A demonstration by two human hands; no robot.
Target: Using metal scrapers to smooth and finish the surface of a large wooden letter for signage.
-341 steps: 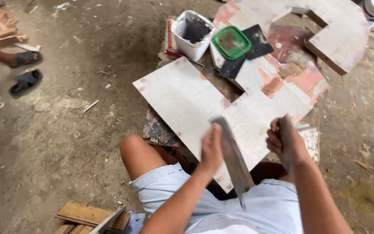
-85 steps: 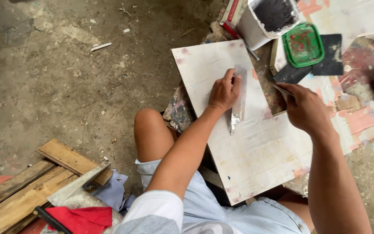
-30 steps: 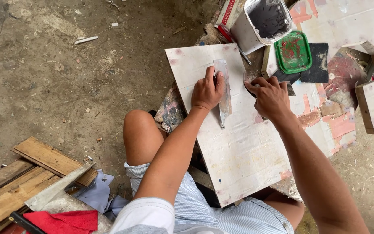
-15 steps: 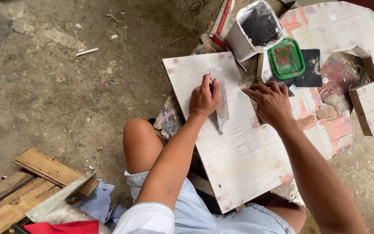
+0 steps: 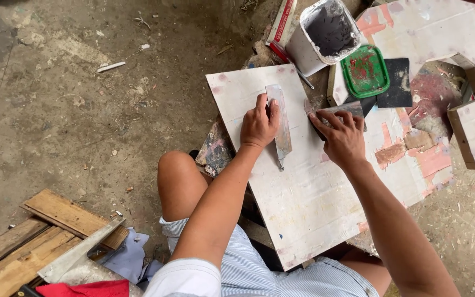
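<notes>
My left hand (image 5: 258, 124) clenched a putty knife (image 5: 280, 125), blade pressed flat on the white board (image 5: 303, 192) so filler would spread thin. At three o'clock my right hand (image 5: 343, 137) gripped a second scraper (image 5: 341, 109), probably as a palette. The tub (image 5: 325, 36) and green lid (image 5: 365, 71) sat at one o'clock, within reach.

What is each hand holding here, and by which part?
Left hand presses a flat metal scraper blade against the white board, gripping its upper edge. Right hand holds a second blade by its near edge.
</notes>
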